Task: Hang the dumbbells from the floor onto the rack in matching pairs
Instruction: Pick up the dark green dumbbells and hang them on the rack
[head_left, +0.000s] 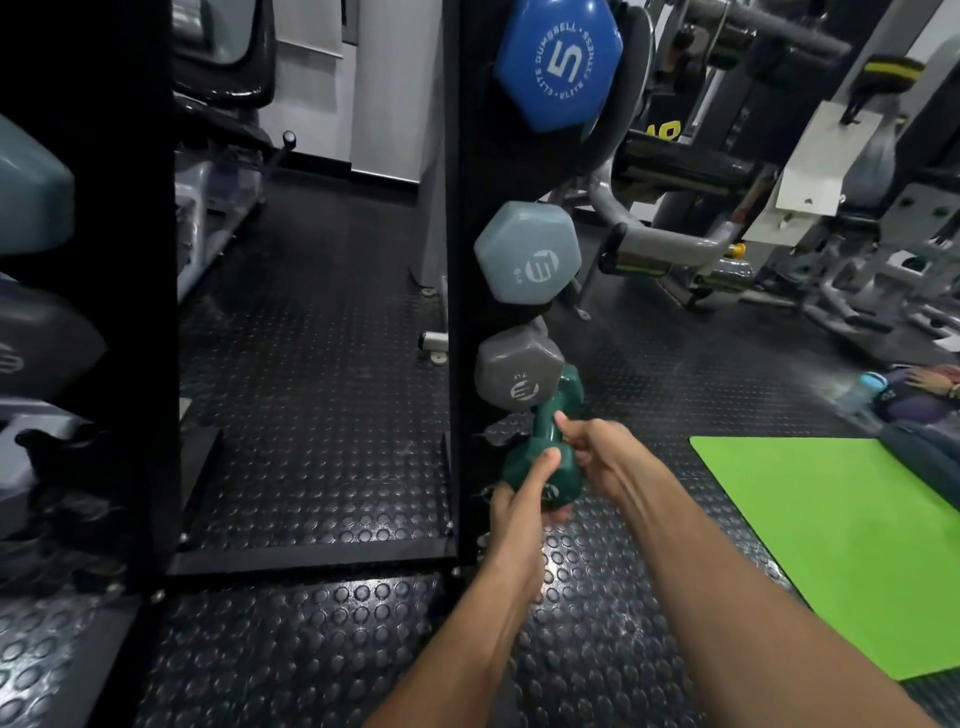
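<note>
Both our left hand and right hand grip the green dumbbell — tilted, it could snag the grey dumbbell above and miss the rack.

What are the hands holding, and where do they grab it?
Both hands hold the green dumbbell. The right hand has its grip round the narrow middle handle; the left hand holds the lower end.

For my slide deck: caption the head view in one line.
Both hands, left hand and right hand, hold a green dumbbell at the rack, below the grey dumbbell.
</note>
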